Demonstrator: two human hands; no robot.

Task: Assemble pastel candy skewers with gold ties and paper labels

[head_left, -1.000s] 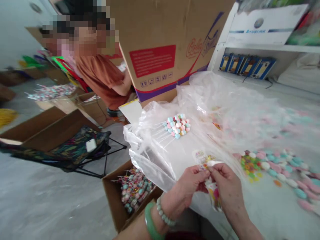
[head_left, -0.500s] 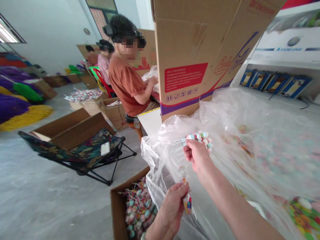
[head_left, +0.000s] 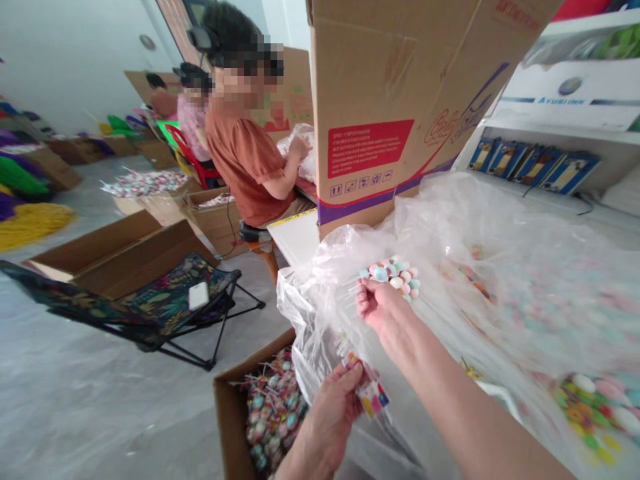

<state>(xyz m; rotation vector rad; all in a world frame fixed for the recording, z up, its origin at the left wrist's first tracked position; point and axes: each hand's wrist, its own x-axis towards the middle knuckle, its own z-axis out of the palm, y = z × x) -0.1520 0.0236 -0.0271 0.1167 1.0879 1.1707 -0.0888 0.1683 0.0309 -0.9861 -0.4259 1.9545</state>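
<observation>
R hand [head_left: 385, 308]: clamping lollipop bunch [head_left: 393, 275], grip shut round sticks, candy heads up, just over clear plastic sheet [head_left: 465, 227].
L hand [head_left: 333, 417]: pinching printed candy packet [head_left: 373, 395], grip together on it, by sheet's near edge.
Box of lollipops [head_left: 273, 413]: sitting below sheet's near edge, holding many sticks & heads, full-looking.
Loose candies [head_left: 590, 407]: lying right of sheet, mixed colours, many pcs showing.
</observation>
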